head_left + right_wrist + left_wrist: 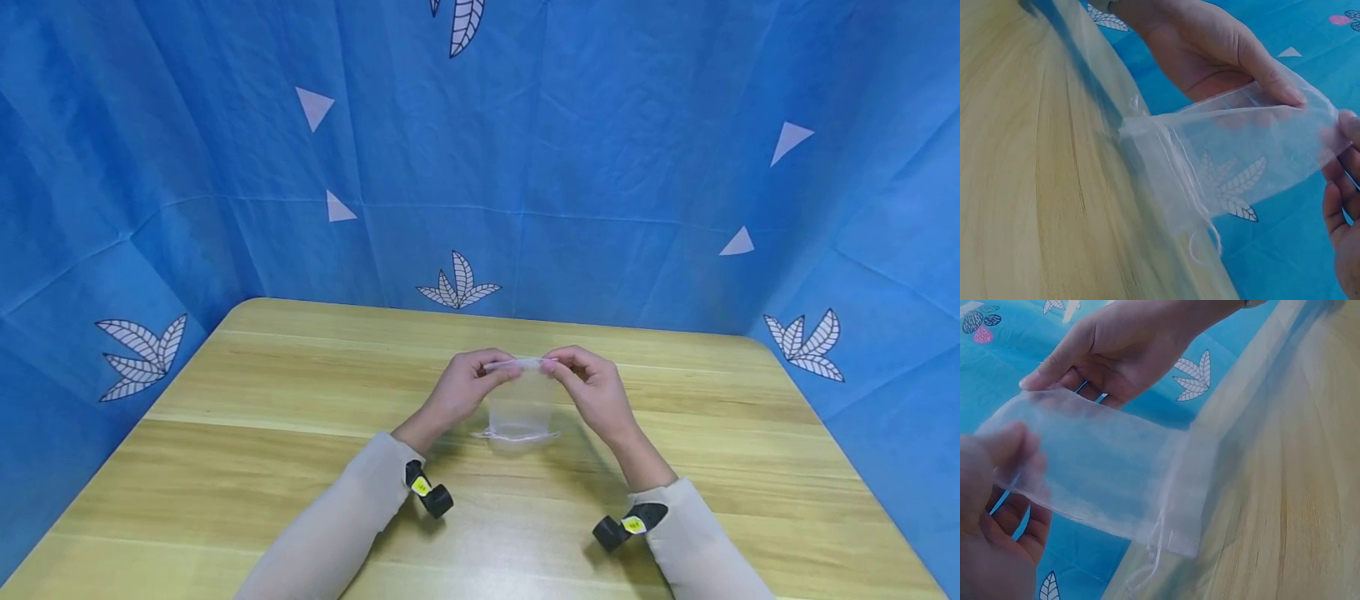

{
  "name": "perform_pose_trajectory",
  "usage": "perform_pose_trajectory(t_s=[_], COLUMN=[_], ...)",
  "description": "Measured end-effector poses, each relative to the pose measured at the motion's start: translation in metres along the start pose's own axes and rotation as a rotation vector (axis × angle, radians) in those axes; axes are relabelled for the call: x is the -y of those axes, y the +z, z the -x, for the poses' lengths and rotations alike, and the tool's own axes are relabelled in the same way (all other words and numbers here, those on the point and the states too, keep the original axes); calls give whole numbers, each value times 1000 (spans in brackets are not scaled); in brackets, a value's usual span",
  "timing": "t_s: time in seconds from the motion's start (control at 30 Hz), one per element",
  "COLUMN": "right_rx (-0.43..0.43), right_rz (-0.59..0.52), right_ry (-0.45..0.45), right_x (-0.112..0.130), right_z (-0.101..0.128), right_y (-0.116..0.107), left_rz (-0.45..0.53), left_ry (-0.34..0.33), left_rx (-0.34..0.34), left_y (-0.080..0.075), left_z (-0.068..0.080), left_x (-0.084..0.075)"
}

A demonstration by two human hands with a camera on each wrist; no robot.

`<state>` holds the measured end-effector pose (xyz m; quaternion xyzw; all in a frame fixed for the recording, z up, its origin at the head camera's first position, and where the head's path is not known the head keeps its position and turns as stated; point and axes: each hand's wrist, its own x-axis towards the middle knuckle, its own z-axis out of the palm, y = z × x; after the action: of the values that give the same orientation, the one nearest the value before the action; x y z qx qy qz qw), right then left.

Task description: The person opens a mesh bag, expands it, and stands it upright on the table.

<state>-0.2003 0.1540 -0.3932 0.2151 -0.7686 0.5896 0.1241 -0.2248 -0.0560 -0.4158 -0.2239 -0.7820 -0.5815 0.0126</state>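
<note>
A small sheer white drawstring pouch (521, 406) hangs upright over the middle of the wooden table (262, 417), its gathered drawstring end (517, 435) down near the tabletop. My left hand (495, 373) pinches the pouch's upper left corner and my right hand (555, 367) pinches the upper right corner, stretching the top edge between them. In the left wrist view my left thumb (1010, 447) lies on the pouch (1104, 469), with the right hand (1116, 350) beyond. In the right wrist view the pouch (1241, 156) spans from my right fingers (1341, 206) to the left hand (1222, 50).
Blue cloth printed with white leaves and triangles (525, 167) walls the table at the back and on both sides. Black wrist cameras (429, 492) (622, 527) sit on pale sleeves near the table's front edge.
</note>
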Motion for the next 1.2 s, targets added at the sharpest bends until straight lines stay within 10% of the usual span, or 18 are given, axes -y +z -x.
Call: perform_pose_trajectory(t_s=[0.6,1.2], right_rx=[-113,-173], right_rz=[-23,291], right_ry=[-85,-310], right_x=[13,-26], right_z=[3,1], right_y=[13,20], left_rz=[18,16], left_ry=[-23,33], left_rx=[-38,-42], left_y=[4,5], left_z=[-1,1], left_x=[3,2])
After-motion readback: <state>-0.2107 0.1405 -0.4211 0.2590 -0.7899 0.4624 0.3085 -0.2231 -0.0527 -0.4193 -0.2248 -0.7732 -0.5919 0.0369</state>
